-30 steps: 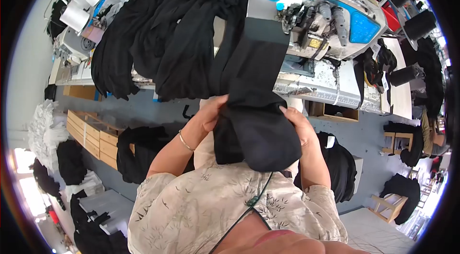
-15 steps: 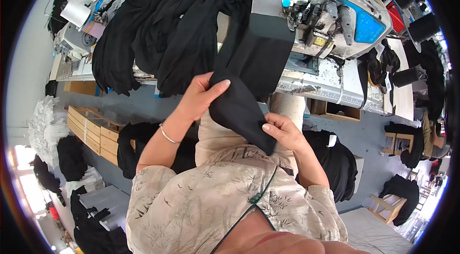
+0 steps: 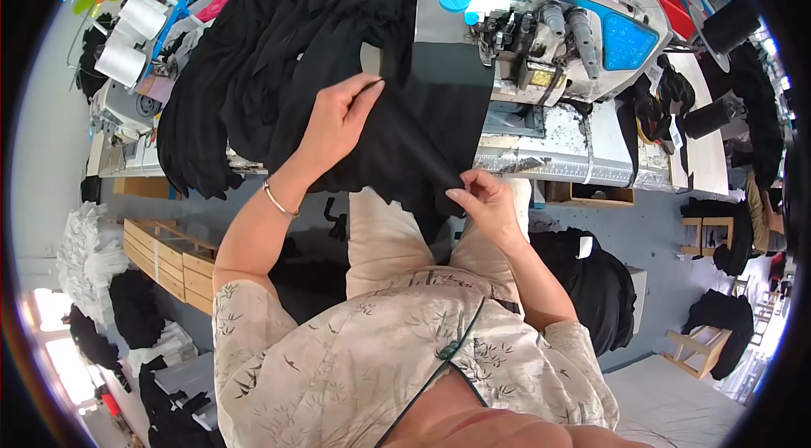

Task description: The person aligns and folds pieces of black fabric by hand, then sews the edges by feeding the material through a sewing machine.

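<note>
A piece of black fabric (image 3: 410,148) stretches between my hands over the front edge of the sewing table. My left hand (image 3: 345,114) pinches its upper left edge between thumb and fingers, close to the heap of black cloth (image 3: 287,68). Lower and to the right, my right hand (image 3: 487,205) grips the fabric's right corner. Part of the cloth lies flat on the table beside the sewing machine's needle area (image 3: 507,38), and its lower edge hangs above my lap.
The white and blue sewing machine (image 3: 591,9) stands at the back right, with black thread cones (image 3: 731,23) beyond it. White thread cones (image 3: 122,64) stand at the far left. Wooden crates (image 3: 169,258) and bundles of dark cloth (image 3: 587,287) sit lower down on both sides.
My left hand has moved up and left with the fabric edge, and my right hand has risen slightly. The fabric is now spread wider and hangs more openly. The view has shifted slightly.
</note>
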`<state>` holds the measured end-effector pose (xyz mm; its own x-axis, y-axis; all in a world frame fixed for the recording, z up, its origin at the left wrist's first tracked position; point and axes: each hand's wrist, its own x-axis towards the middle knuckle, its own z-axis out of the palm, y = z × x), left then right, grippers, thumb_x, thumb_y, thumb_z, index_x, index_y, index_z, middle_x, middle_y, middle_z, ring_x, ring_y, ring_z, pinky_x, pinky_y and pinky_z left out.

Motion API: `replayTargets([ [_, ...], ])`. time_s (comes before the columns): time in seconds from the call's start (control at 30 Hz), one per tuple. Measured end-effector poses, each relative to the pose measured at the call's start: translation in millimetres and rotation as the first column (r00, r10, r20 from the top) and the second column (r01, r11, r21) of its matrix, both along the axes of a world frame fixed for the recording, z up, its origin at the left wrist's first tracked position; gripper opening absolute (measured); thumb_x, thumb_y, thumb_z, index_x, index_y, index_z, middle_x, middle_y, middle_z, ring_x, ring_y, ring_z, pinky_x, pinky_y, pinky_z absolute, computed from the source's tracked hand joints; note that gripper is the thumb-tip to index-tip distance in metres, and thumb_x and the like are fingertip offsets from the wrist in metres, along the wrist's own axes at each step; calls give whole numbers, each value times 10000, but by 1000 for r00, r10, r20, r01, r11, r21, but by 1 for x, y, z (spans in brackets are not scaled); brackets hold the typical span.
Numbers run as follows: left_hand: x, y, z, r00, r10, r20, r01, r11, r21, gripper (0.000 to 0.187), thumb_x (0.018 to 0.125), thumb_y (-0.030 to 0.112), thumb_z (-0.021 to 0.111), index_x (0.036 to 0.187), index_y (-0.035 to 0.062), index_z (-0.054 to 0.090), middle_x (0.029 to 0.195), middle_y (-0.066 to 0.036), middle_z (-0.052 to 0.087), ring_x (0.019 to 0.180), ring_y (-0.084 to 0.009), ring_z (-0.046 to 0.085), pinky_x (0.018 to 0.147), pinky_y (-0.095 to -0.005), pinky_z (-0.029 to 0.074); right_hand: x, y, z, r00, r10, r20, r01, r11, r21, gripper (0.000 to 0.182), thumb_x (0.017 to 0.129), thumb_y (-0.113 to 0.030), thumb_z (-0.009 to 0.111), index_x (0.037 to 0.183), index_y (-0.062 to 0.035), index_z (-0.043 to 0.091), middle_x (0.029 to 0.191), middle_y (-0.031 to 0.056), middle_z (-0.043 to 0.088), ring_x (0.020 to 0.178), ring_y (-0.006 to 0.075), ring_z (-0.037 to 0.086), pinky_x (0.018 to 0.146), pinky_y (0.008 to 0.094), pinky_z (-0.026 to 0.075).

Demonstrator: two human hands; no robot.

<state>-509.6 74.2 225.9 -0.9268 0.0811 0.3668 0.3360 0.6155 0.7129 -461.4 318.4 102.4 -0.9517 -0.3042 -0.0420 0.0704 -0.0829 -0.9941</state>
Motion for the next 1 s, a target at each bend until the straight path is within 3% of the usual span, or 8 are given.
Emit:
replayTargets([
  [0.13,4,-11,9,984,-153,-91,136,975,-175,125,881,80,588,834,-36,582,619,-113,517,503,-193,454,510,-295,383,10,-5,-1,945,283,164,-288,958,4,145,794,-67,735,887,0,647,775,-22,612,742,29,533,667,194,444],
  [0.23,-22,-12,42,838,-416,-353,230,856,-462,45,796,47,656,819,19,630,674,-115,596,585,-290,590,531,-355,446,15,-18,22,883,460,88,-419,860,-292,109,802,-19,711,883,6,643,875,-2,606,770,34,534,676,202,449],
  [0.33,-68,7,65,691,-431,-580,122,861,-494,91,777,56,702,795,24,618,682,-91,594,580,-227,577,528,-314,436,-7,-23,33,942,-95,-321,22,974,-226,81,811,20,682,875,6,634,1020,29,574,749,31,507,660,188,435],
  [0.4,-93,22,50,795,-377,-475,262,920,-291,104,779,60,716,780,24,618,668,-74,583,570,-167,554,532,-284,427,-32,-24,26,846,-393,-361,362,920,-153,120,803,18,691,904,10,626,1156,56,512,697,24,450,607,157,397],
  [0.57,-113,39,-13,872,-469,-142,483,872,81,68,803,39,702,812,4,644,695,-23,605,625,-69,519,580,-222,428,-30,-10,-5,969,186,164,-179,982,-54,147,843,-126,697,837,6,632,743,4,582,601,34,445,556,207,410],
  [0.6,-114,39,-22,835,-542,-97,550,829,98,67,813,40,692,821,-4,643,703,-19,607,633,-66,519,590,-221,430,-27,-6,-11,972,232,45,-234,919,319,91,883,-90,641,854,-4,651,685,-52,562,689,18,493,616,202,425],
  [0.77,-123,31,-6,822,-562,92,568,821,-61,140,911,101,569,869,-29,596,623,-24,483,581,-83,412,557,-259,391,0,-22,3,986,-51,-159,44,998,-47,162,906,-147,608,899,15,614,681,55,534,606,86,448,536,265,386],
  [1.0,-116,30,-1,857,-406,316,419,907,29,172,864,119,659,775,-21,614,621,37,523,568,-15,400,508,-210,341,-1,-6,-4,948,40,-316,19,983,182,146,921,-117,561,919,23,599,738,138,527,638,249,486,610,309,420],
])
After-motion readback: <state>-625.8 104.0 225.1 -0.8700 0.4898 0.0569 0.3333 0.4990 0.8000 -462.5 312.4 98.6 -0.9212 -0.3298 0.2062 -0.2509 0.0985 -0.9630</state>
